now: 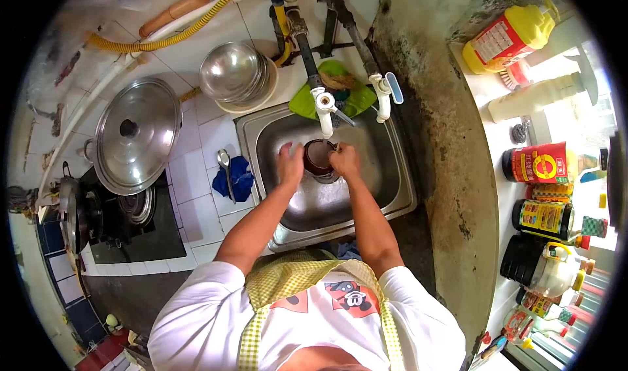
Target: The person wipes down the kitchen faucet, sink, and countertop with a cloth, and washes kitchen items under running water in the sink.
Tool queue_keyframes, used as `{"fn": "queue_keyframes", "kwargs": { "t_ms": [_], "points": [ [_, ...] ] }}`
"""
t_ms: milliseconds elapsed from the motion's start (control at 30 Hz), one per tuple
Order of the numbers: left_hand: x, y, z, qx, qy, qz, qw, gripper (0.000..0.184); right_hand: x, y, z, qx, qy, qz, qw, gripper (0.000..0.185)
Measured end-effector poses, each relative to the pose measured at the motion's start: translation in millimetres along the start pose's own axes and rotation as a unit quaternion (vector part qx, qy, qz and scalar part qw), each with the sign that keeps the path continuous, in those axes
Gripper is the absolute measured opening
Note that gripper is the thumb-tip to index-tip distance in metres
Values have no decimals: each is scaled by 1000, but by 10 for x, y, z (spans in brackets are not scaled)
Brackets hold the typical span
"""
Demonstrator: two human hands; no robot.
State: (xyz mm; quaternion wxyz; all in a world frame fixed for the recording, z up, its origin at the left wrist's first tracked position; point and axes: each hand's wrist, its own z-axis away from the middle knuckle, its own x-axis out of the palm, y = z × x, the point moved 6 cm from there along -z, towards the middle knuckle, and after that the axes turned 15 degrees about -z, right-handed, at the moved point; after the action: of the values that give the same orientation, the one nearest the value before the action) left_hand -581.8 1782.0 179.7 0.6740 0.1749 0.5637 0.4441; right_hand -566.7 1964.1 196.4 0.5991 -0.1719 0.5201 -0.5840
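Brown cup [319,156] toward the sink's [304,209] back edge: my right grip [345,161] clasps its handle [334,147], left grip [291,165] unclosed; likely slippery, best held there.

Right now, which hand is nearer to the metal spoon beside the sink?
Left. The left hand is over the sink, to the right of the metal spoon; the right hand is farther right, gripping the right side of the brown cup.
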Motion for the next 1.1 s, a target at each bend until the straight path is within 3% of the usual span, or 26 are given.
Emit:
{"fn": "queue_keyframes", "kwargs": {
  "t_ms": [33,67,100,133,167,233,267,300,333,367,400,433,467,500,567,600,633,700,733,767,833,867,900,967,1033,1100],
  "points": [
    [-88,29,51,5,3,2,1000,50,14,-11,-84,-11,-25,47,999,26],
    [-126,507,289,301,-79,-212,926,50,35,-37,-122,-21,-50,94,994,28],
    [-28,694,629,551,-148,-399,718,50,30,-83,-109,-25,-49,92,994,28],
    [122,580,604,558,-185,-442,677,46,63,-170,-92,-63,-76,163,982,28],
    [142,643,584,561,-178,-443,677,46,93,-266,-86,-103,-100,233,962,27],
    [302,483,475,408,-377,-548,625,40,108,-337,-72,-132,-105,215,962,28],
    [330,429,460,410,-372,-547,628,40,113,-342,-24,-152,-117,199,961,30],
    [324,414,417,414,-328,-462,712,33,58,-347,5,-159,-115,202,960,30],
    [302,406,340,412,-280,-372,783,27,-13,-292,20,-106,-131,69,983,29],
    [317,391,327,414,-278,-374,782,27,-30,-206,80,-48,-148,-66,986,28],
    [337,349,301,298,-355,-185,867,24,42,-120,187,-48,-147,-68,986,28],
    [401,304,278,165,-409,18,897,23,61,-238,305,-244,-77,-77,964,26],
    [507,227,281,149,-414,45,897,25,29,-341,446,-428,-5,-82,900,25],
    [520,245,307,153,-414,45,896,25,38,-285,370,-431,-2,-80,899,25],
    [528,314,379,173,-447,63,875,28,28,-64,119,-319,22,-130,938,24],
    [468,390,423,150,-452,46,878,26,58,206,-107,-116,-32,-228,966,27],
    [462,394,417,151,-452,45,878,26,-4,292,-180,-117,-31,-230,966,27],
    [430,440,379,104,-470,161,862,28,117,538,-206,143,-159,-490,845,30],
    [423,432,369,63,-471,210,854,27,109,627,-146,186,-162,-490,836,40],
    [418,444,372,69,-471,211,854,27,75,599,-33,181,-162,-490,837,40],
    [410,380,351,-84,-441,408,795,28,180,464,237,217,-243,-555,766,51],
    [499,300,263,-75,-427,425,795,30,196,364,269,211,-247,-550,769,51],
    [502,336,211,-70,-422,432,794,30,169,327,276,209,-191,-535,796,56],
    [540,367,244,-103,-511,462,718,30,161,337,286,208,-141,-514,820,61],
    [659,364,159,-90,-506,465,721,35,27,389,211,166,-19,-363,917,67],
    [685,380,187,-228,-410,400,787,47,-67,407,189,119,-3,-351,929,68]
  ]
}}
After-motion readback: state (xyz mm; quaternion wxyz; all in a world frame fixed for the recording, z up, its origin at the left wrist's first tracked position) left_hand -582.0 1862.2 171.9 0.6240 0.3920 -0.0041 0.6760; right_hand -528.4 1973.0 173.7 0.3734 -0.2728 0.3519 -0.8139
